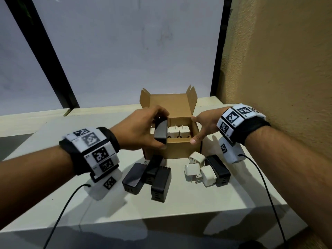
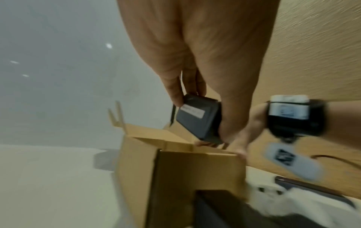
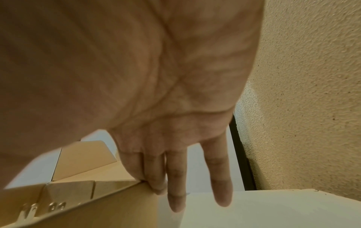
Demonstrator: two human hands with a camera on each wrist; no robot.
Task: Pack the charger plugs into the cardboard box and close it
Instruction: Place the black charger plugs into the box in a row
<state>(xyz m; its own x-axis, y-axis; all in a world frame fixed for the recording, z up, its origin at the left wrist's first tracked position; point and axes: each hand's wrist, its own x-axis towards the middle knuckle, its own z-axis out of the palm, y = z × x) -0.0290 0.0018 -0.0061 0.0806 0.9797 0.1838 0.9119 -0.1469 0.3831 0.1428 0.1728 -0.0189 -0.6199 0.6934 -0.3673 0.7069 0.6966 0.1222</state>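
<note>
An open cardboard box (image 1: pixel 179 150) stands mid-table with its lid flaps upright. Inside it a row of white plugs (image 1: pixel 178 132) stands prongs-up; their prongs (image 3: pixel 29 209) show in the right wrist view. My left hand (image 1: pixel 162 129) grips a black charger (image 1: pixel 160 135) between fingers and thumb, just above the box's left side; the left wrist view shows the charger (image 2: pixel 197 118) over the box (image 2: pixel 195 169). My right hand (image 1: pixel 197 129) rests on the box's right wall, fingers (image 3: pixel 175 192) nearly straight at its far corner, thumb at the near corner.
On the white table (image 1: pixel 197 203) in front of the box lie three loose black chargers (image 1: pixel 149 175) at the left, and three white plugs (image 1: pixel 199 169) with another black charger (image 1: pixel 219 169) at the right. A textured wall (image 1: pixel 278 69) stands close on the right.
</note>
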